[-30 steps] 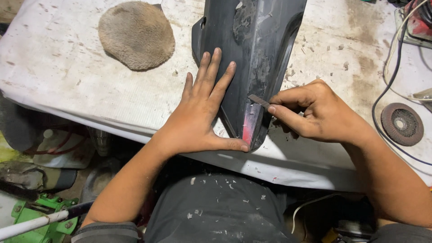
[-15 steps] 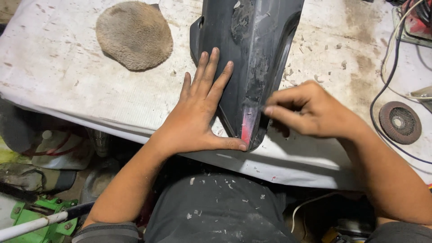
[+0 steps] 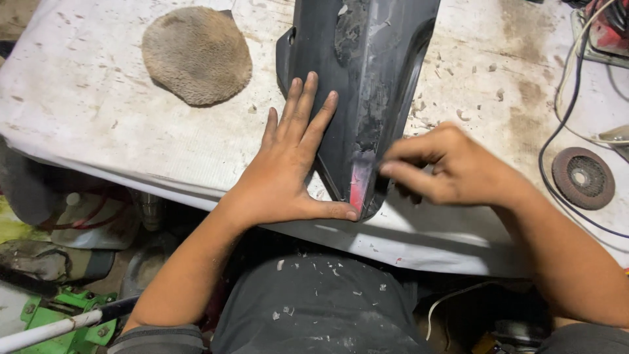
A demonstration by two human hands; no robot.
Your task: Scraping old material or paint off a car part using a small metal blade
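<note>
1. Dark grey plastic panel [image 3: 367, 85] lying on the white worktable [image 3: 98, 105]; long axis running from the far edge toward the near edge, narrow tip pointing at the near edge, right at the table's front rim.
2. Red scraped patch [image 3: 358, 187] exposed on the tip, flanked by worn, flaking paint higher up the panel.
3. Left hand [image 3: 288, 170] pressed flat, fingers [image 3: 301, 105] spread wide and straight, lying on the panel's left flank and the table beside it; thumb stretched toward the tip, touching it. Nothing gripped.
4. Right hand [image 3: 452, 167] blurred, fingers curled and pinched together at the panel's right edge just beside the red patch; whether anything sits in the pinch, cannot tell.
5. Round brown pad [image 3: 196, 54] on the table, well left of the panel.
6. Grinding disc [image 3: 583, 177] to the right, beside black and white cables [image 3: 563, 105].
</note>
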